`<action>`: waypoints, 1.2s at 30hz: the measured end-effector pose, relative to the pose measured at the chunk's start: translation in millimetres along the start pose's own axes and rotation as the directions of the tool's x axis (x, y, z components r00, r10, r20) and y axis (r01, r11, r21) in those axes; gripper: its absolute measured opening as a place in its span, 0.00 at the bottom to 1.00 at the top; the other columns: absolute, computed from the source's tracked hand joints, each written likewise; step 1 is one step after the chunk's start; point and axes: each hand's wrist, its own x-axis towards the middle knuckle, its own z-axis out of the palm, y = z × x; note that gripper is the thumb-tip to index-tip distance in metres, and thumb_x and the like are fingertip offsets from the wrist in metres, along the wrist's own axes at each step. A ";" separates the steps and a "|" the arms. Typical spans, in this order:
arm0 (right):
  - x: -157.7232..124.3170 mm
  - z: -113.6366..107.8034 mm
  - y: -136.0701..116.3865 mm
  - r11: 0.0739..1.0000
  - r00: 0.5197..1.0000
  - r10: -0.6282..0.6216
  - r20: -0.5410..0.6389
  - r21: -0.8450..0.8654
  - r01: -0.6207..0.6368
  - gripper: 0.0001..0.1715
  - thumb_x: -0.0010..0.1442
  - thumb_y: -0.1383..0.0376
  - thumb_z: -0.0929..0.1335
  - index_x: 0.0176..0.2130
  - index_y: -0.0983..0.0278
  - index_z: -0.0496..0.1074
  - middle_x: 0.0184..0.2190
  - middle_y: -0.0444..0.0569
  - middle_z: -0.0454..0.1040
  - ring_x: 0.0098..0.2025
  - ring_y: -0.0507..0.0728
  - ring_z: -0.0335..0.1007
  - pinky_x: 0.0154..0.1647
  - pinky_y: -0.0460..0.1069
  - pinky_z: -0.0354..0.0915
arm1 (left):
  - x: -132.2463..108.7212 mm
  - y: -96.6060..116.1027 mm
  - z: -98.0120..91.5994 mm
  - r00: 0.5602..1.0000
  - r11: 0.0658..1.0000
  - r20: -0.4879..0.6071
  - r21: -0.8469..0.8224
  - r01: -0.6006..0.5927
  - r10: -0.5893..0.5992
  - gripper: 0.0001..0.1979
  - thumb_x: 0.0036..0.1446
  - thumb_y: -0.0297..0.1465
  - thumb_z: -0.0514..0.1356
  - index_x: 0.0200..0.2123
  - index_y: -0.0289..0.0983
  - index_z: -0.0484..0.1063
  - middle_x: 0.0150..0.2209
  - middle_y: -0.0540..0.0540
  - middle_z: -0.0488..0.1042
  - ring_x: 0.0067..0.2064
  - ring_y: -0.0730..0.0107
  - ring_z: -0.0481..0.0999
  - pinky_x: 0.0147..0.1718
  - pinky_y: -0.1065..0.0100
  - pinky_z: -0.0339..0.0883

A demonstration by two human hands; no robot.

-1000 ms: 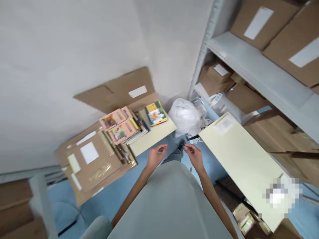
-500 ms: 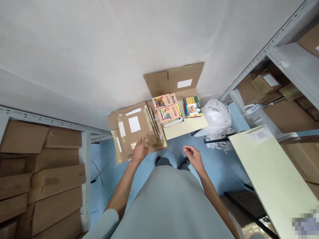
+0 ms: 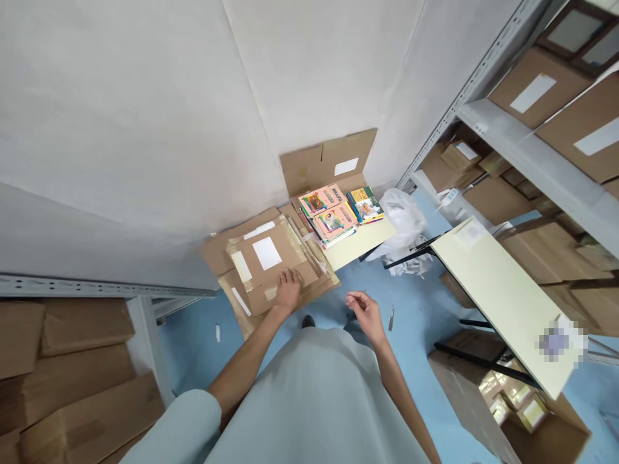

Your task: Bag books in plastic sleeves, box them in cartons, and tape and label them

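Note:
My left hand (image 3: 289,290) rests on the top sheet of a stack of flattened cardboard boxes (image 3: 242,254), its fingers spread out on the surface near the front edge. White labels and shiny tape show on the cardboard. Over the floor, right of the stack, hangs my right hand (image 3: 366,314), fingers curled together and nothing visible in them. Beyond it, two piles of pink-covered books (image 3: 334,221) and a pile of books with a yellow and green cover (image 3: 366,205) lie on a pale table (image 3: 345,251).
Behind the books a cardboard sheet (image 3: 309,167) leans on the wall. White plastic bags (image 3: 403,216) sit right of the table. A long pale table (image 3: 488,277) and box-filled shelving (image 3: 512,154) stand at right. More boxes (image 3: 80,374) fill the left rack. An open carton (image 3: 464,393) is on the floor.
My view has turned to the right. My left hand has shifted right along the cardboard and lies flatter on it. The right hand still hovers, its fingers curled closer together.

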 end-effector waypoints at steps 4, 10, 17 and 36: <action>-12.1 9.7 -2.2 1.000 1.000 -0.001 -0.001 -0.024 0.001 0.32 0.61 0.35 0.72 0.43 0.58 0.83 0.40 0.54 0.87 0.42 0.65 0.85 0.49 0.59 0.80 | -9.8 -3.1 -40.2 0.997 0.998 -0.070 -0.065 0.014 -0.019 0.35 0.60 0.17 0.53 0.72 0.20 0.66 0.70 0.14 0.68 0.73 0.36 0.71 0.69 0.43 0.67; -3.0 19.9 -16.1 0.997 0.997 -0.083 -0.011 -0.002 0.083 0.30 0.62 0.37 0.73 0.42 0.60 0.83 0.38 0.53 0.86 0.41 0.65 0.84 0.48 0.58 0.79 | -34.0 -52.7 -151.2 0.947 0.975 -0.263 -0.172 0.141 -0.184 0.26 0.72 0.29 0.52 0.67 0.33 0.76 0.50 0.29 0.86 0.51 0.43 0.88 0.56 0.51 0.78; 25.7 13.2 -40.7 0.984 0.986 -0.162 -0.048 0.072 0.166 0.27 0.60 0.40 0.75 0.42 0.60 0.84 0.41 0.53 0.88 0.43 0.64 0.84 0.51 0.59 0.78 | -55.3 -76.9 -257.4 0.789 0.725 -0.418 -0.686 0.051 -0.451 0.29 0.59 0.56 0.69 0.46 0.36 0.85 0.46 0.37 0.88 0.54 0.40 0.86 0.56 0.51 0.81; -15.4 -281.3 -32.1 0.852 0.917 0.044 -0.397 0.495 0.173 0.35 0.50 0.39 0.83 0.47 0.60 0.85 0.43 0.54 0.89 0.43 0.68 0.87 0.45 0.59 0.82 | 72.9 295.3 -208.8 0.930 0.468 0.263 -0.876 0.119 0.255 0.44 0.38 0.60 0.81 0.49 0.33 0.84 0.48 0.31 0.88 0.51 0.39 0.88 0.50 0.49 0.86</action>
